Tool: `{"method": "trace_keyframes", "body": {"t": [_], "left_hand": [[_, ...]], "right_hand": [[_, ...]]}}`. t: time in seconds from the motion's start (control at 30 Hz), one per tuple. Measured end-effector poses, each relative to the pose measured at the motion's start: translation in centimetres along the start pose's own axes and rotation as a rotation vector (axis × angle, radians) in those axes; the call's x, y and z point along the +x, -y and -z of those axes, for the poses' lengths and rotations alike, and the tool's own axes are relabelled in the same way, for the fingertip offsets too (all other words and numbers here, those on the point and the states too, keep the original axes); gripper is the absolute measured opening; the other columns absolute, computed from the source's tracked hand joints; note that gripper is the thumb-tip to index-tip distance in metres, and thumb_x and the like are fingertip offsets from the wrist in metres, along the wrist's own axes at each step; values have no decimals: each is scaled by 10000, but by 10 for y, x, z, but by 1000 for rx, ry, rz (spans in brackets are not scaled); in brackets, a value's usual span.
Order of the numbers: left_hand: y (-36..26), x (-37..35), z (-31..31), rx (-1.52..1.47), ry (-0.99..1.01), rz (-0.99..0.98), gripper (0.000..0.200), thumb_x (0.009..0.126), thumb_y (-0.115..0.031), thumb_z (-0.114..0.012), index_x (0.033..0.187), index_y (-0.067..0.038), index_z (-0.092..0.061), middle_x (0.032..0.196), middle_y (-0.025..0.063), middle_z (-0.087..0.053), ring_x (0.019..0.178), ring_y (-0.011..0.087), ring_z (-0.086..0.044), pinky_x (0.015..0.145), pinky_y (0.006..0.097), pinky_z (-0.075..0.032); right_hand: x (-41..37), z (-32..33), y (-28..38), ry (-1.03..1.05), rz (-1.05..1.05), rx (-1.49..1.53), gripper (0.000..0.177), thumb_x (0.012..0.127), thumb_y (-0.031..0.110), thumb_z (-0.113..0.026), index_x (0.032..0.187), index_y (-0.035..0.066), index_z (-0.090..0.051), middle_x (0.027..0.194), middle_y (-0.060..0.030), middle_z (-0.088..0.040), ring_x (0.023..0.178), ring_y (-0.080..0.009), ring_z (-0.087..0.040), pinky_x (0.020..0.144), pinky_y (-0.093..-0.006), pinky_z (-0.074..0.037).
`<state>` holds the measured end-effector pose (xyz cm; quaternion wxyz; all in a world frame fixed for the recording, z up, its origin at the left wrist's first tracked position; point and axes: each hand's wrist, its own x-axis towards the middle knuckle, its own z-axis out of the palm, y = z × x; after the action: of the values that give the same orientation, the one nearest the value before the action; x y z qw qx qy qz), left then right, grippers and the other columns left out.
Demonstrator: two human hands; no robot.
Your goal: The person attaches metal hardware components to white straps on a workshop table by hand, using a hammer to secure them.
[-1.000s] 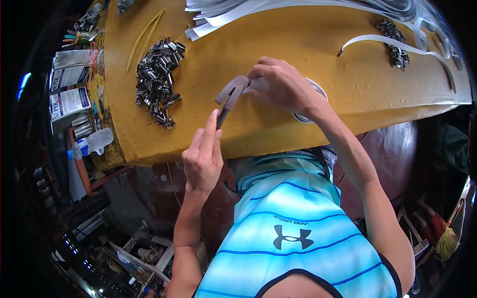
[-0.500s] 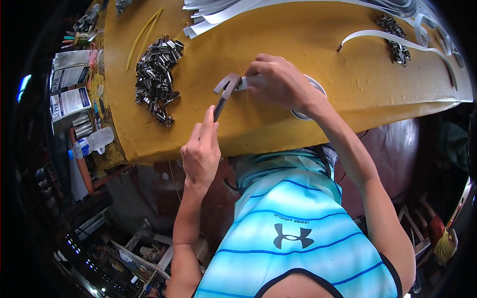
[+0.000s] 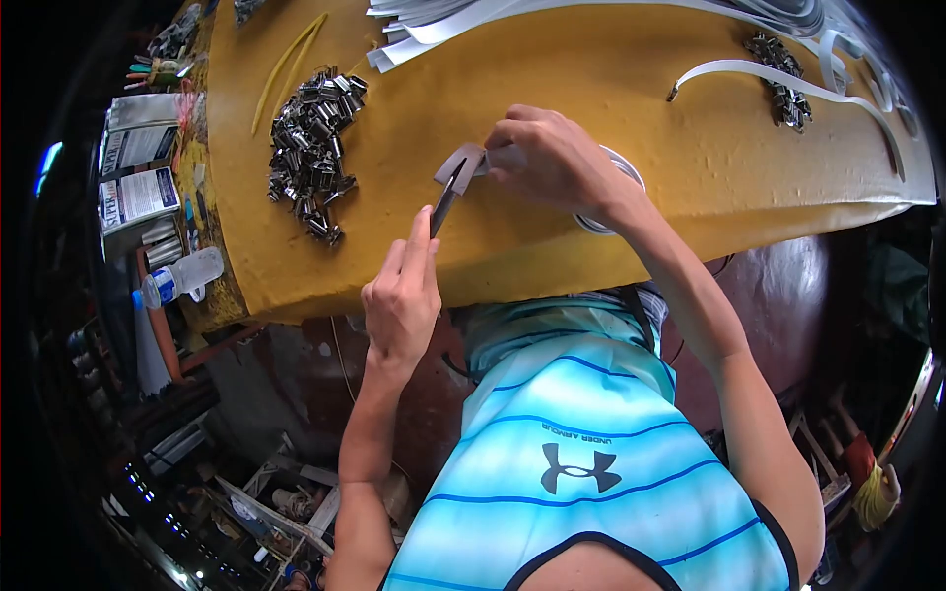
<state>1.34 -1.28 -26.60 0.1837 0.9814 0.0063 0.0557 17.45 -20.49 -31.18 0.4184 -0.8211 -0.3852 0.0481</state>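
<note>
My left hand [image 3: 402, 300] is closed around the dark handle of a small hammer [image 3: 459, 169], index finger stretched along it. The hammer's grey head, blurred a little, is over the end of a white strap [image 3: 505, 158]. My right hand [image 3: 557, 163] pinches that strap close to its end, fingers curled and partly hiding it. Under my right wrist, a white coil of strap [image 3: 636, 169] shows at the table edge. To the left of the hammer lies a heap of shiny metal clips [image 3: 313, 148].
A yellow covering lies on the table [image 3: 394, 236]. White straps [image 3: 443, 30] are stacked at the back. Another strap [image 3: 729, 67] curves beside more metal clips [image 3: 783, 84] at right. A yellow band [image 3: 286, 74], a plastic bottle [image 3: 182, 278] and printed packets [image 3: 140, 200] are on the left.
The hammer's head has turned in my left hand's grip and its claw shape shows differently. My right hand stays at nearly the same place on the strap.
</note>
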Motion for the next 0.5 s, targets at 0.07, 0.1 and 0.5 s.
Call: {"method": "trace_keyframes", "body": {"t": [0.07, 0.1, 0.5], "left_hand": [[-1, 0, 3, -45, -33, -30, 364, 978, -21, -579, 1342, -30, -595, 761, 162, -551, 616, 315, -548, 596, 407, -454], [0, 0, 0, -45, -34, -31, 364, 978, -21, -579, 1342, -30, -595, 761, 162, -551, 616, 315, -548, 596, 407, -454], [-1, -6, 2, -59, -3, 14, 386, 972, -3, -577, 1357, -28, -583, 762, 154, -559, 621, 284, -563, 607, 400, -466]], "right_hand": [[1, 1, 1, 1, 7, -2, 184, 794, 121, -711, 921, -6, -673, 925, -176, -653, 856, -373, -650, 770, -445, -538], [2, 4, 3, 35, -32, 0, 213, 794, 130, -725, 952, -7, -687, 950, -173, -661, 892, -373, -651, 797, -439, -537], [1, 1, 3, 48, -48, -2, 235, 799, 145, -735, 971, -12, -706, 959, -172, -669, 906, -375, -655, 826, -432, -536]]}}
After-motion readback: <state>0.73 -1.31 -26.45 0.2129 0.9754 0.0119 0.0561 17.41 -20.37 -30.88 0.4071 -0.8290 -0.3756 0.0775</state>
